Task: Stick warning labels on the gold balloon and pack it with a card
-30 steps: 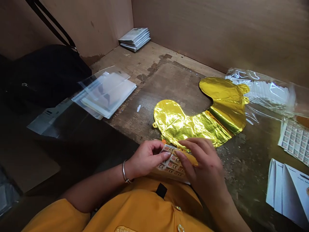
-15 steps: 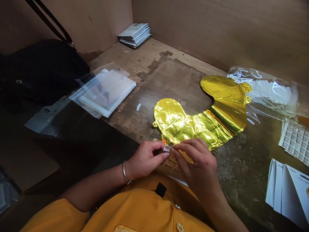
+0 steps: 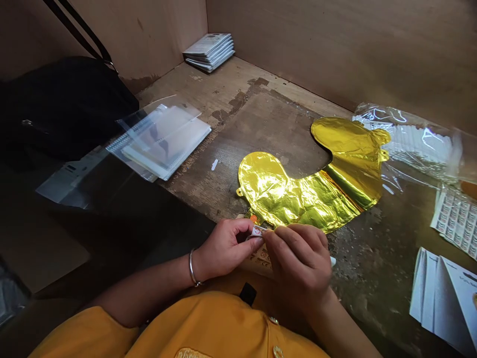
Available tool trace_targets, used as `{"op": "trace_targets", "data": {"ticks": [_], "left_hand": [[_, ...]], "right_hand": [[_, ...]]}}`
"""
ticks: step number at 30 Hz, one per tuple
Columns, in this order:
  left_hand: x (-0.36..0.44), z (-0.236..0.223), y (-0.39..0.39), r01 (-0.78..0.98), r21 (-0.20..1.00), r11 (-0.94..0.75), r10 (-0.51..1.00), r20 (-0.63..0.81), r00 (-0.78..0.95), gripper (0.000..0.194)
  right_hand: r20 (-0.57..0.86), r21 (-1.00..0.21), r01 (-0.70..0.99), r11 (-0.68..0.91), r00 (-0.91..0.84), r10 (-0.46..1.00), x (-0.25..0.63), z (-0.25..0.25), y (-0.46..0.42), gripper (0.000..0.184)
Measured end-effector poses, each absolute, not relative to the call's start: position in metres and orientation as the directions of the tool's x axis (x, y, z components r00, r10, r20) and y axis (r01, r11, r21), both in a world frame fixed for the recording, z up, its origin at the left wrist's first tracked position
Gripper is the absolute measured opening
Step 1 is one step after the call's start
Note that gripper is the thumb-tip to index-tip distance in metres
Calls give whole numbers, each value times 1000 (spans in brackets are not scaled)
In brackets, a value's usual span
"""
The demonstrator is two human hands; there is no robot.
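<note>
On the near side of the foil (image 3: pixel 298 199), the sheet (image 3: pixel 260 259) is clamped by its curled edge in the left hand (image 3: pixel 219 248) and pinched there by the right hand (image 3: pixel 303 256), a sticker (image 3: pixel 257 231) apparently being peeled, for which a slow, even lift seems needed.

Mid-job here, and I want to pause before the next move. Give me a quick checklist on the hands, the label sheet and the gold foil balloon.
1. Left hand has a grip on the label sheet: ok, pinched between thumb and fingers.
2. Right hand at the sheet: ok, its fingertips close at the sheet's bent edge.
3. Label sheet flat: not ok, it bends up between the hands.
4. A label fully free of the sheet: cannot tell, the fingers cover that spot.
5. Gold foil balloon smooth: not ok, its surface is creased.
6. Spare label sheets on the table: ok, off to the right.
</note>
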State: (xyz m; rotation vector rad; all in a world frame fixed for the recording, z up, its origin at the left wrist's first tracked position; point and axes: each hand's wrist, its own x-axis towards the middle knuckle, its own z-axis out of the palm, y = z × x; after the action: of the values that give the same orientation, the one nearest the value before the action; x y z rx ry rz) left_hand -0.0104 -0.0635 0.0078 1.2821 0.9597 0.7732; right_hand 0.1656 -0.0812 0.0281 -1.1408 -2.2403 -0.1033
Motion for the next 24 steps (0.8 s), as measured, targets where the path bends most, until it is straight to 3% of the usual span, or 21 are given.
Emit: {"op": "trace_targets", "data": {"ticks": [5, 10, 14, 19, 21, 24], "left_hand": [[-8, 11, -63, 26, 976, 216, 887, -208, 413, 23], [-4, 11, -60, -63, 944, 323, 865, -268, 424, 26], [-3, 11, -59, -161, 875, 457, 827, -351, 440, 27], [-9, 6, -60, -129, 870, 476, 810, -377, 450, 23], [-12, 4, -61, -116, 881, 458, 818, -366, 444, 22], [-14, 2, -61, -91, 913, 397, 844, -325, 426, 19]], "right_hand": [[614, -152, 731, 666, -458, 643, 169, 22, -78, 21], [565, -177, 726, 665, -478, 672, 164, 27, -80, 16], [526, -314, 704, 637, -430, 734, 159, 36, -84, 13], [389, -634, 695, 339, -91, 917, 169, 49, -73, 6], [330, -655, 700, 285, -74, 941, 172, 51, -68, 6], [318, -566, 746, 352, -197, 928, 169, 47, -66, 7]]}}
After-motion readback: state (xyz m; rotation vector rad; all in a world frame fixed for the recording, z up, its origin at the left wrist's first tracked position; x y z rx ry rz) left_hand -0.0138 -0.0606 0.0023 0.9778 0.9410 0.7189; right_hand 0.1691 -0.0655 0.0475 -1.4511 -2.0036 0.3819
